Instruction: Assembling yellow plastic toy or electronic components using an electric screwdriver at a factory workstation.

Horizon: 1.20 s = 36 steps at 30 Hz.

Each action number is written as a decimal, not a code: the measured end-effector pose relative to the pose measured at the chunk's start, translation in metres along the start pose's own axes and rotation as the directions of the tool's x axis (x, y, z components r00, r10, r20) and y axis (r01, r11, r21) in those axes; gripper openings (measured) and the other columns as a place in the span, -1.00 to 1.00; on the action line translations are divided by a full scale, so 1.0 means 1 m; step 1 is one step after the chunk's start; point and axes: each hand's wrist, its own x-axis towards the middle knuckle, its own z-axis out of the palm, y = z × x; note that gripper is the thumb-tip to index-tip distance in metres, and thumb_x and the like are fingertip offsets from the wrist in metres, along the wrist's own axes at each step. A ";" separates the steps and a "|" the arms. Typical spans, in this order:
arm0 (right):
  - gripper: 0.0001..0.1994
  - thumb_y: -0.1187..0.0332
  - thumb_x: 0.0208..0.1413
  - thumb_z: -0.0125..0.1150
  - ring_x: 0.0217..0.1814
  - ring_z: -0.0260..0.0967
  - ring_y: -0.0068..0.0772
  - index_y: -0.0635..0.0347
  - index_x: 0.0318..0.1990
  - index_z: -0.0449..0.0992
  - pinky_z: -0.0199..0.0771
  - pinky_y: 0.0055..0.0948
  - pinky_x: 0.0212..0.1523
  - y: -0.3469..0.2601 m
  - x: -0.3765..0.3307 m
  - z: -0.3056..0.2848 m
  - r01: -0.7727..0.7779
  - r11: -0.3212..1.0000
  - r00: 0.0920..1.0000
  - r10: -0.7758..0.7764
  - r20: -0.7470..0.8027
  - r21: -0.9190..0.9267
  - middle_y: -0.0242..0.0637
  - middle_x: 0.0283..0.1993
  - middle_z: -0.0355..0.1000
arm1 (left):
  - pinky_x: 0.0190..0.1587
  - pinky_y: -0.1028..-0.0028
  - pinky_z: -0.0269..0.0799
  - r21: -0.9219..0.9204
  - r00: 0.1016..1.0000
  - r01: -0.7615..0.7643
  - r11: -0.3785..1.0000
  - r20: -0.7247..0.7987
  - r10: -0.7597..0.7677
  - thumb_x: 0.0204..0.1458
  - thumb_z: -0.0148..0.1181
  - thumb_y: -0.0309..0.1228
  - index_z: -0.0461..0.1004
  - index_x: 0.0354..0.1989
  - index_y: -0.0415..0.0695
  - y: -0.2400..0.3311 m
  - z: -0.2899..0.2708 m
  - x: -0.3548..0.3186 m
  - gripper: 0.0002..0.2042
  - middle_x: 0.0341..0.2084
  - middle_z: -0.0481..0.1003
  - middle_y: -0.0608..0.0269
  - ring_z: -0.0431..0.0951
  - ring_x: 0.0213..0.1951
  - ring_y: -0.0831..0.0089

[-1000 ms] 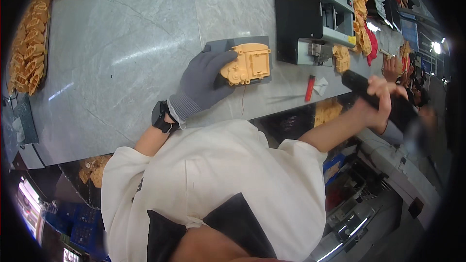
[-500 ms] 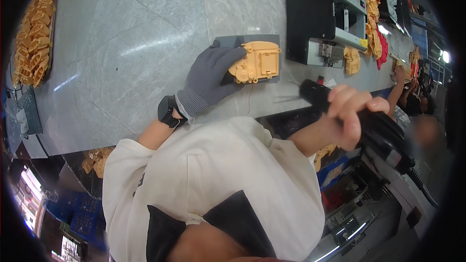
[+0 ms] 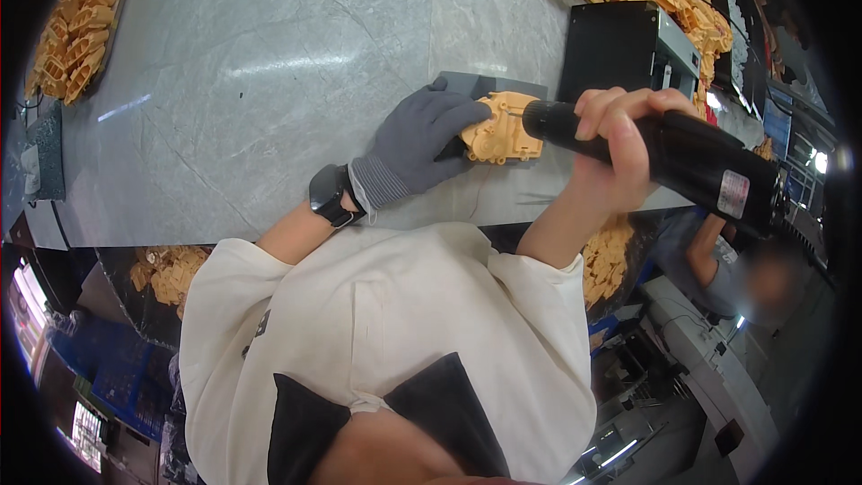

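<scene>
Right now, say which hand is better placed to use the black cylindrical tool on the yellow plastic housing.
Probably the right hand: it grips the tool, its nose at the housing; the grey-gloved left hand holds the housing.

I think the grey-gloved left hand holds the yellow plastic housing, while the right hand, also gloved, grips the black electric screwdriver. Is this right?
Not quite: the right hand is bare, not gloved, as the head view shows. It does grip the black electric screwdriver, and the grey-gloved left hand holds the yellow plastic housing.
</scene>
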 end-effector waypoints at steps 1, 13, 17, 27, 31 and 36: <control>-0.66 0.64 -0.24 0.04 -0.72 0.20 -0.47 0.26 -0.22 0.18 0.31 -0.43 -0.59 0.001 0.001 0.000 0.007 1.000 1.000 -0.007 0.008 0.010 -0.29 -0.68 0.23 | 0.13 0.11 0.12 0.002 1.000 -0.005 1.000 0.001 0.005 -0.31 0.27 -0.37 0.27 -0.04 -0.03 -0.001 0.000 0.000 -0.46 -0.19 0.37 0.15 0.37 -0.13 0.18; -0.66 0.66 -0.23 0.03 -0.73 0.20 -0.47 0.27 -0.21 0.19 0.31 -0.42 -0.60 0.003 0.006 0.002 0.047 0.999 0.998 -0.046 0.044 -0.010 -0.29 -0.67 0.24 | 0.13 0.12 0.13 -0.008 1.000 0.006 1.000 0.001 -0.006 -0.30 0.26 -0.36 0.26 -0.03 -0.02 -0.002 0.002 0.000 -0.46 -0.20 0.36 0.17 0.37 -0.13 0.20; -0.65 0.66 -0.23 0.03 -0.73 0.20 -0.46 0.27 -0.20 0.18 0.31 -0.41 -0.60 0.004 0.006 0.003 0.062 0.998 0.997 -0.061 0.038 -0.015 -0.29 -0.67 0.24 | 0.13 0.13 0.13 -0.013 1.000 0.008 1.000 -0.001 -0.008 -0.30 0.26 -0.35 0.25 -0.03 -0.02 -0.002 0.001 0.000 -0.46 -0.19 0.36 0.17 0.37 -0.12 0.20; -0.64 0.67 -0.24 0.01 -0.73 0.19 -0.44 0.26 -0.21 0.16 0.31 -0.39 -0.59 0.006 0.001 0.002 0.064 0.998 0.996 -0.064 0.060 -0.004 -0.25 -0.65 0.24 | 0.14 0.15 0.12 0.009 1.000 0.004 1.000 0.001 -0.004 -0.27 0.26 -0.34 0.25 -0.04 -0.02 -0.004 0.002 -0.002 -0.48 -0.19 0.36 0.18 0.36 -0.11 0.21; -0.64 0.68 -0.24 0.01 -0.72 0.20 -0.43 0.26 -0.21 0.16 0.31 -0.40 -0.60 0.005 0.001 0.001 0.065 0.998 0.995 -0.065 0.071 -0.008 -0.25 -0.65 0.25 | 0.14 0.16 0.12 0.007 1.000 -0.003 1.000 0.002 0.003 -0.27 0.26 -0.34 0.25 -0.03 -0.02 -0.004 0.002 -0.001 -0.47 -0.19 0.36 0.18 0.37 -0.11 0.21; -0.63 0.70 -0.27 0.02 -0.72 0.21 -0.45 0.25 -0.22 0.17 0.33 -0.42 -0.59 0.010 0.005 0.004 0.013 1.000 0.996 -0.015 0.086 0.019 -0.26 -0.65 0.25 | 0.13 0.16 0.13 0.008 1.000 0.020 1.000 -0.001 -0.020 -0.27 0.26 -0.35 0.26 -0.04 -0.02 -0.003 0.001 -0.002 -0.48 -0.20 0.37 0.19 0.37 -0.12 0.23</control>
